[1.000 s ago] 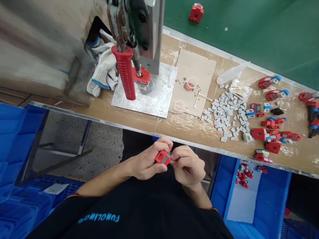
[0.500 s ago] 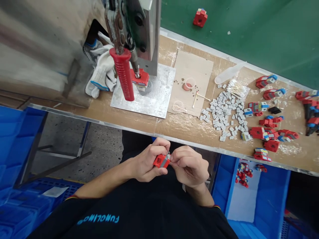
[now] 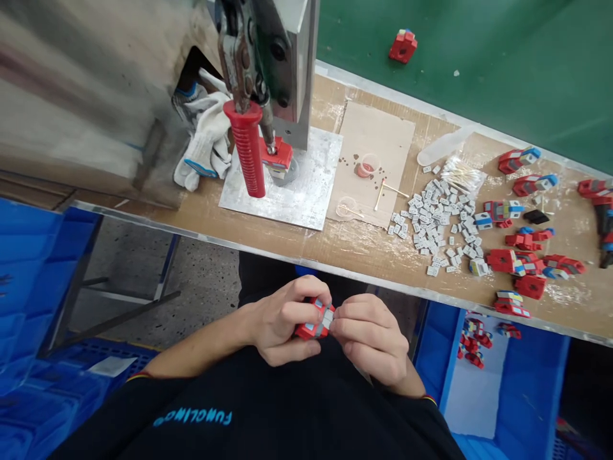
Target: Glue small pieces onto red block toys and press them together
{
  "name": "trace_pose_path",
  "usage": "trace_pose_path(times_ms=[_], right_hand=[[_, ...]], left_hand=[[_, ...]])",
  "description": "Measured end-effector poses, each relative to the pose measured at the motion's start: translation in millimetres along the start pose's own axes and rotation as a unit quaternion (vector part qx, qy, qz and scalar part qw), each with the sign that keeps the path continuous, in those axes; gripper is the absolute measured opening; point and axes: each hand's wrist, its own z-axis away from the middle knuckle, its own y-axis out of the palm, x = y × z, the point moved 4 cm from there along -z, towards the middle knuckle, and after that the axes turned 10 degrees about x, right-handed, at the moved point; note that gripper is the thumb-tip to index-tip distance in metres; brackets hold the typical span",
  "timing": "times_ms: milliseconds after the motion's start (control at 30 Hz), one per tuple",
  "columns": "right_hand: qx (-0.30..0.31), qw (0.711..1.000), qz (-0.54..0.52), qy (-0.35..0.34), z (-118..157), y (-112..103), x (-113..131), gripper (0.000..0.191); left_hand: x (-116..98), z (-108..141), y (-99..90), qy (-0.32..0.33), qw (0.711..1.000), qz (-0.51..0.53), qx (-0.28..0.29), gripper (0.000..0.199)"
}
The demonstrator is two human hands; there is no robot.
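Before the "FUNGLINO" shirt [image 3: 268, 402], left hand [image 3: 287, 322] clasps red part [image 3: 313, 328]; right hand [image 3: 376, 335] pinches it.

The held part [image 3: 306, 331] looks smooth plastic, the plate [image 3: 306, 207] scuffed metal.

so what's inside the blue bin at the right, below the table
In the blue bin, several red pieces lie near a white sheet. The table hides the bin's far end; whatever is under the sheet is covered.
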Motion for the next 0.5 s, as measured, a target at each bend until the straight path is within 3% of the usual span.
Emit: trace_pose_path(times_ms=[100,300,400,500], right_hand=[[-0.033,0.999,0.01,-0.037,-12.4,-8.4,4.3,0.022],[-0.012,1.0,0.021,0.002,-23.9,-6.2,4.6,0.022],[0.026,0.999,0.014,0.037,-19.8,-1.3,4.2,0.025],[0.037,0.998,-0.012,0.055,-17.8,2.7,3.6,0.025]], left_hand=[[-0.1,2.7,0.3,-0.022,0.999,0.033,-0.021,0.032],[0.1,3.3,-4.4,-0.063,0.997,0.041,-0.015,0.046],[0.3,1.7,-6.4,-0.072,0.996,0.052,-0.019,0.043],[0.0,0.8,-0.7,-0.092,0.991,0.075,-0.062,0.029]])
